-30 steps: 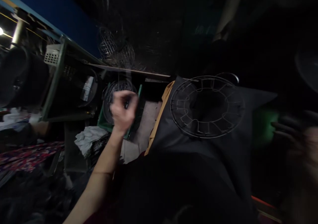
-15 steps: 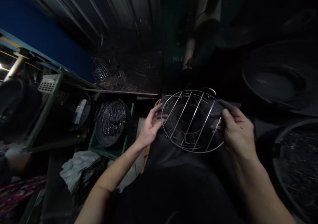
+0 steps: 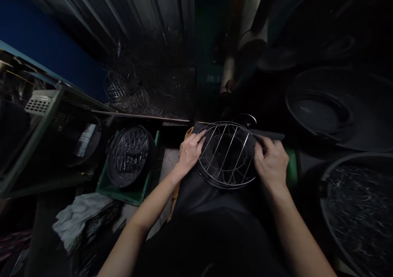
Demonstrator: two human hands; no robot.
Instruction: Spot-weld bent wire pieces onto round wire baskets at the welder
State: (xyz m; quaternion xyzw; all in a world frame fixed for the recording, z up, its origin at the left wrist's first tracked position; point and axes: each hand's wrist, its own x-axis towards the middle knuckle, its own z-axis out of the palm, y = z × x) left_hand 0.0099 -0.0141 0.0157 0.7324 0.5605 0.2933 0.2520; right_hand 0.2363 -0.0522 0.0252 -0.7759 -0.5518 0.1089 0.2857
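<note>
Steel wire rack: a round rack (image 3: pixel 226 156) with straight parallel bars, held between both hands over a dark cloth-covered surface (image 3: pixel 215 195) close to the body.
Left hand: the left hand (image 3: pixel 189 153) grasps the rack's left rim, fingers curled over the wire.
Right hand: the right hand (image 3: pixel 270 162) grasps the right rim in the same way, thumb on top.
Under the rack: a second wire ring with short spokes seems to lie just beneath; whether the two touch is too dark to tell.
Left of the hands: a green crate (image 3: pixel 129 189) holding a stack of similar wire racks (image 3: pixel 129 154).
Right of the hands: a dark tub (image 3: pixel 357 211) of wire parts.
Doing it well: in my judgement, an even grip on opposite rims, keeping the rack level and centred over the lower ring, serves best.
</note>
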